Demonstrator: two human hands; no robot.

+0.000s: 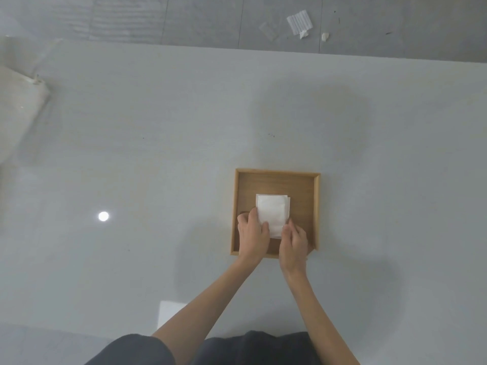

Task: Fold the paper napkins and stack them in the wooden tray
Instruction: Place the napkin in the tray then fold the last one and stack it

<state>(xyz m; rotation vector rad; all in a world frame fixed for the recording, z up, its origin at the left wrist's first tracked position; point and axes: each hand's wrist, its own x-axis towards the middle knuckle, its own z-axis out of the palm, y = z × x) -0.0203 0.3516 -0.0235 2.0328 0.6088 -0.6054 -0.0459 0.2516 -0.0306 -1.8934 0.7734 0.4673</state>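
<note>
A pale grey table (158, 154) fills most of the view, with grey floor beyond its far edge, where a few scraps of paper (299, 22) lie. The wooden tray (276, 173) sits near the middle of the table, in front of the person. Inside it lies a small stack of folded napkins (271, 209), a little toward the tray's near side, edges slightly uneven. The left hand (251, 233) pinches the stack's near-left edge with fingers curled in narrow; the right hand (293, 239) grips the near-right corner the same way. The step in hand looks like setting a folded napkin onto the stack and squaring it. A white sheet (170, 310) lies well nearer the person than the tray, partly under the left forearm; it may be another napkin. The next move probably calls for letting go cleanly without dragging the top layer.
</note>
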